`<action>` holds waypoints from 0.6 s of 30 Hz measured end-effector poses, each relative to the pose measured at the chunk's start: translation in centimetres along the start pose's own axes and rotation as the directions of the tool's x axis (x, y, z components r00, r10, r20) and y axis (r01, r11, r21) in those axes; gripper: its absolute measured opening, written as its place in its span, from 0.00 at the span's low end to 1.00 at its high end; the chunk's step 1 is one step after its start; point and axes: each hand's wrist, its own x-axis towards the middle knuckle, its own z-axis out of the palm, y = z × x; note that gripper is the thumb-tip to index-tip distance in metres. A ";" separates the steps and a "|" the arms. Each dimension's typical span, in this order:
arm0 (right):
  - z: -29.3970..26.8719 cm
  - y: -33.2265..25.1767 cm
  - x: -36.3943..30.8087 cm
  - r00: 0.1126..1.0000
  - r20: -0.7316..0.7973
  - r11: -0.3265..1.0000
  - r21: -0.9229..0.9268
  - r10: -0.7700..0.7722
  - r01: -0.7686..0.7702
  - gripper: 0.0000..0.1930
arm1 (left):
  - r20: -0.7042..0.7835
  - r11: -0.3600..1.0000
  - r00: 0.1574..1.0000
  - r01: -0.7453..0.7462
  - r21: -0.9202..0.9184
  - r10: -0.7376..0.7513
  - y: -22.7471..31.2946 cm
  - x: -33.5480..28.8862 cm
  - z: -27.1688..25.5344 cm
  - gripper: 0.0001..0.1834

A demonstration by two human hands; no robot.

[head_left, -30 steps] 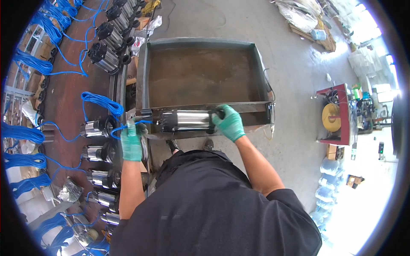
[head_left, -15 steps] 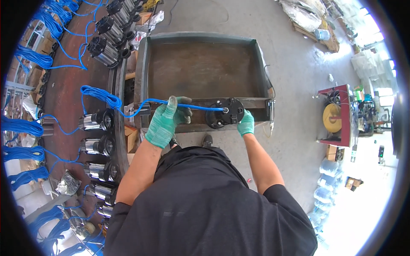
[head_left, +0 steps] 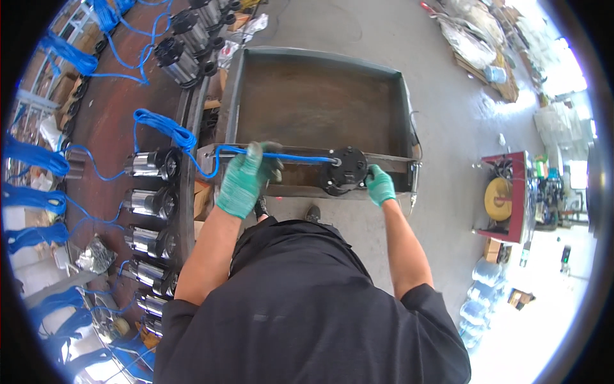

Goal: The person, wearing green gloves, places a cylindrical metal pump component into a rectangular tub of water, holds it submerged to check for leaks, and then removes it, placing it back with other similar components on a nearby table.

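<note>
A submersible pump [head_left: 345,171], its round black end facing up, stands in the narrow front channel of a metal tank [head_left: 405,109]. From its top a blue cable [head_left: 300,157] runs left to a tied coil [head_left: 165,128]. My left hand [head_left: 240,182], in a green glove with dark fingertips, is at the cable; the thumb and blurred fingers are apart, with the cable passing between them. At the pump's right edge, my gloved right hand [head_left: 382,185] is closed with its fingers curled against the rim. The pump's lower body is hidden.
On the left, a dark red bench [head_left: 102,144] bears several steel pumps [head_left: 150,203] with blue cable coils [head_left: 35,197]. More pumps [head_left: 179,61] stand at its far end. A red cart with a yellow reel [head_left: 499,198] and clear water jugs [head_left: 476,310] are to the right.
The view has shifted slightly, so the tank and bench sit further right. My right hand has its fingers drawn toward the pump's edge. The left fingers have moved slightly and are blurred.
</note>
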 end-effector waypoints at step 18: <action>-3.0 -14.1 -2.2 0.973 -0.005 0.972 -0.048 -0.230 0.229 0.19 | -0.200 0.598 0.942 0.327 0.731 -0.271 -0.2 -1.2 -15.4 0.22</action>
